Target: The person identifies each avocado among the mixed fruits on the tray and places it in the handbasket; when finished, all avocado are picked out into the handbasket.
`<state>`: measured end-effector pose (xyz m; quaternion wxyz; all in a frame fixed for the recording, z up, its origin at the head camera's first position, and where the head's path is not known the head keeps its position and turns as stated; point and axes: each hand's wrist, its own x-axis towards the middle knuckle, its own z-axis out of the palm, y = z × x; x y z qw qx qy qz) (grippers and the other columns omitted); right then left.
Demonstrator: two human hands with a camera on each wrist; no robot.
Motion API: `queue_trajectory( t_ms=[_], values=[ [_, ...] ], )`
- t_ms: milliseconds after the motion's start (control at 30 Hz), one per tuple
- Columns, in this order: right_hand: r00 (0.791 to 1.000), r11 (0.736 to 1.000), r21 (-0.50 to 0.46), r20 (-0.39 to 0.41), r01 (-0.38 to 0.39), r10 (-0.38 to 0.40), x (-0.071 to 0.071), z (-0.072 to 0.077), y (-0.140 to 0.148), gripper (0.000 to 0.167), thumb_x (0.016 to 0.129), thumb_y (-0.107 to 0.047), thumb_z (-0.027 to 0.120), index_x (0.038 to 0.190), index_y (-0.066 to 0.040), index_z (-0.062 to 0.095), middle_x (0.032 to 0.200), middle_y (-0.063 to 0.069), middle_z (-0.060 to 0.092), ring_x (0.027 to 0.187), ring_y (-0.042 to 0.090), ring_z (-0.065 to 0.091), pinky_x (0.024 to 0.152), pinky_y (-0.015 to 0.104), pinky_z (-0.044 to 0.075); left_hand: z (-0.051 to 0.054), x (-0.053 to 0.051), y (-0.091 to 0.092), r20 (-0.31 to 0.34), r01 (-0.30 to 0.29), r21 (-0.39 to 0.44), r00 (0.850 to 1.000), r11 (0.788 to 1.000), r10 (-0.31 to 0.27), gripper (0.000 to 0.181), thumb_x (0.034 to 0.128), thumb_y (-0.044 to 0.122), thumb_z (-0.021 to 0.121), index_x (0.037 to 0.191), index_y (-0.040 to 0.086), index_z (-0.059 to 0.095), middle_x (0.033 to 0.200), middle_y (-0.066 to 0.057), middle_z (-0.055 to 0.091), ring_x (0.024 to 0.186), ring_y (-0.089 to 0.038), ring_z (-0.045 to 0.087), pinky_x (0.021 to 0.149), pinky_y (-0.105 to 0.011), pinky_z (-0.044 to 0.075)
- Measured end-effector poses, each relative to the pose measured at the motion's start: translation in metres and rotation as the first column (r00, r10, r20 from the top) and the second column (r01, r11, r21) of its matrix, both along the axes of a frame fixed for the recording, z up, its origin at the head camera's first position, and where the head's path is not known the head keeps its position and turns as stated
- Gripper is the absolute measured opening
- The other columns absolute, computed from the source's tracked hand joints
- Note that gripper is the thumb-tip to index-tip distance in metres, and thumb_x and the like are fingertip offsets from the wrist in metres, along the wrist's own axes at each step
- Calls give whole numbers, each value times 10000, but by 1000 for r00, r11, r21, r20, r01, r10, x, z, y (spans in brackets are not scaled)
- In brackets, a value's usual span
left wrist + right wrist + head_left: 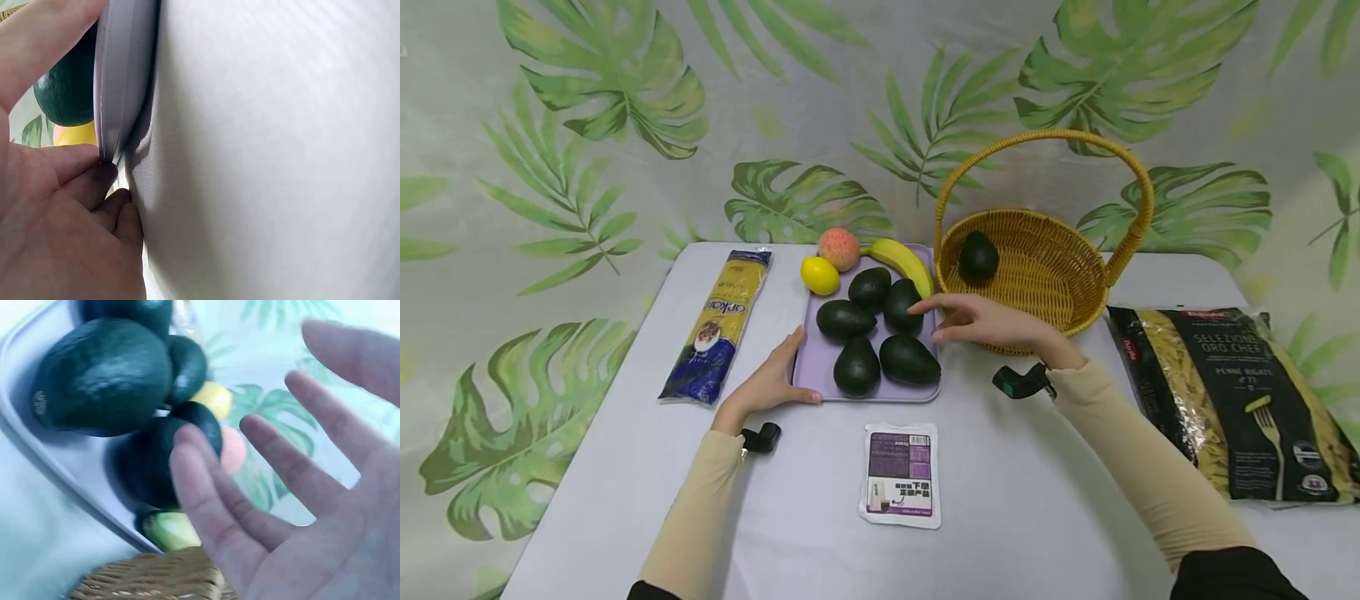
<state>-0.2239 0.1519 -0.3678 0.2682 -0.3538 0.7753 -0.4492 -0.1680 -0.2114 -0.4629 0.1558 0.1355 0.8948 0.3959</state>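
Note:
A lilac tray (811, 379) holds several dark green avocados (857, 367), a yellow banana (904, 262), a lemon (820, 276) and a peach (838, 249). My left hand (769, 379) rests at the tray's left front corner, thumb along the front edge; in the left wrist view its fingertips touch the tray's rim (115, 81). My right hand (985, 321) hovers at the tray's right edge with fingers spread, close to an avocado (902, 306). Nothing lies in its grasp in the right wrist view, where the hand (312, 506) is beside the avocados (106, 378).
A wicker basket (1037, 275) with a tall handle stands right of the tray, one avocado (978, 258) inside. A spaghetti pack (718, 327) lies left, a large penne bag (1240, 400) far right, and a white and purple packet (900, 475) in front.

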Motion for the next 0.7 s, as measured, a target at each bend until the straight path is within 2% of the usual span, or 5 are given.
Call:
queue_trajectory(
  t_ms=[133,267,467,567,700],
  values=[
    [993,993,26,10,-119,119,0,-13,-10,521,929,-91,622,1420,-120,450,1445,70,389,1198,344,460,1005,476,400,-1,0,0,-2,1,0,1000,1000,-1,1180,733,316,839,1523,2,20,1577,-205,14,1436,-359,22,1148,-505,63],
    [979,978,60,-45,-198,201,-1,-25,-19,567,911,-82,639,1434,-84,420,1499,155,301,1297,320,354,1023,498,383,-1,-1,-1,-8,4,-1,1000,1000,-4,1181,730,317,841,1523,-2,25,1576,-207,15,1436,-359,20,1148,-505,63],
    [958,959,184,-150,-216,245,-2,-32,-34,581,883,-134,668,1421,-109,448,1521,210,227,1366,344,263,1056,516,321,-2,-2,0,-23,12,2,1000,1000,-12,1172,728,310,843,1520,-11,41,1576,-208,28,1436,-357,25,1149,-501,66],
    [947,948,243,-195,-206,256,-2,-33,-41,584,870,-142,669,1415,-132,461,1507,201,250,1346,355,294,1069,500,295,-2,-1,0,-19,9,0,1000,1000,-9,1174,728,312,843,1521,-8,40,1577,-205,27,1436,-359,25,1148,-504,67],
    [940,940,302,-245,-159,238,1,-34,-48,564,857,-131,666,1393,-155,489,1476,184,298,1268,350,393,1023,463,354,-2,-1,0,-13,4,-2,1000,1000,-4,1175,727,308,845,1521,-9,39,1577,-204,26,1435,-360,22,1148,-503,65]
  ],
)
